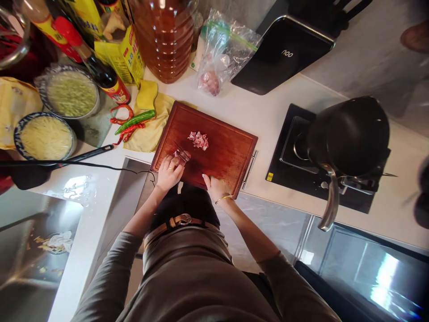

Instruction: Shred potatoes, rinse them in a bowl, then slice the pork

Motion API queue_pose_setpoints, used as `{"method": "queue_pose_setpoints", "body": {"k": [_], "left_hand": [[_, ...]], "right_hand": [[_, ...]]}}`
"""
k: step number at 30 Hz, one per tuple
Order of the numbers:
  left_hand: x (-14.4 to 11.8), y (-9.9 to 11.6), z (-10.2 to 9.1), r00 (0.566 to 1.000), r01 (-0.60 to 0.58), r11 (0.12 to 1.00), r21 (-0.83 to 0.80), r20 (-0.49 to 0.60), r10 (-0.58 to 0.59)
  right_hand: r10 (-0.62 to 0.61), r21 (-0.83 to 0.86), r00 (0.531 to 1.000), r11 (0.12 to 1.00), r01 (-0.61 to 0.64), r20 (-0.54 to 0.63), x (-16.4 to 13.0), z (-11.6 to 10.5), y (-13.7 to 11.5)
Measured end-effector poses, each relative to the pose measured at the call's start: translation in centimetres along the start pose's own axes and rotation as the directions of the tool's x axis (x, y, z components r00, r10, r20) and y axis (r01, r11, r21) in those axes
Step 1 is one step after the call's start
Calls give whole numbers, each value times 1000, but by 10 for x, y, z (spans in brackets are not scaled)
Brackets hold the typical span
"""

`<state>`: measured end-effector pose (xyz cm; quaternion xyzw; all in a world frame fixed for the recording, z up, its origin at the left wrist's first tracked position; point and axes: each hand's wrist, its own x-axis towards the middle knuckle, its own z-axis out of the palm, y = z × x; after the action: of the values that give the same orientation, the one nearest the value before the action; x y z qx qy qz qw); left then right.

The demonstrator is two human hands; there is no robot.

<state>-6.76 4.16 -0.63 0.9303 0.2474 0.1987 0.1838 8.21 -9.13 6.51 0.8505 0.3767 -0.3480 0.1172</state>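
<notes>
Blue-patterned bowl (20,136): pale shreds (46,137) inside; left end of counter;
Green chilli (136,121): lies among red chillies (129,132); left of the wooden board (224,147);
Left hand (170,172): fingers bunched, holding down the meat piece (185,155); this sits on the board's left part;
Chopped meat (199,140): small heap just beyond that piece;
Right hand (219,188): at the board's near edge; thumb extended; cannot tell what, if anything, it grips;
Black pot (348,134): on the cooktop (284,165), far right.

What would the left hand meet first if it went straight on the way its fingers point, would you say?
Likely the raw meat piece, right by the fingertips of the left hand; depth is unclear.
</notes>
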Motion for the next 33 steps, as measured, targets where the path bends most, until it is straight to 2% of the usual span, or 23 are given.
{"method": "queue_pose_setpoints", "body": {"k": [6, 11, 15, 19, 23, 28, 30, 33], "left_hand": [[17, 5, 7, 993, -72, 996, -46, 96, 76], [24, 7, 13, 975, -123, 991, 61, 196, 108], [24, 10, 15, 970, -125, 987, 102, 223, 100], [22, 10, 18, 971, -98, 992, 84, 225, 77], [22, 10, 18, 971, -41, 998, 56, 239, 26], [27, 17, 8, 928, 1, 995, 101, 371, -39], [34, 22, 3, 915, 58, 989, 135, 389, -107], [54, 31, -2, 893, 214, 948, 236, 346, -288]], "right_hand": [[-24, -49, 1000, 999, 23, -17, 6, -1, -5], [-5, -40, 1000, 999, 6, 4, 7, -2, -7], [-1, -31, 1000, 1000, 2, 26, 5, -4, -4], [30, -27, 997, 999, -28, 74, -6, -3, 10], [72, -7, 990, 997, -72, 124, -27, -5, 37], [32, 57, 986, 998, -42, 166, -53, -17, 82], [5, 94, 991, 995, -18, 133, -58, -18, 94], [-29, 161, 1000, 987, 28, 8, -58, -16, 101]]}}
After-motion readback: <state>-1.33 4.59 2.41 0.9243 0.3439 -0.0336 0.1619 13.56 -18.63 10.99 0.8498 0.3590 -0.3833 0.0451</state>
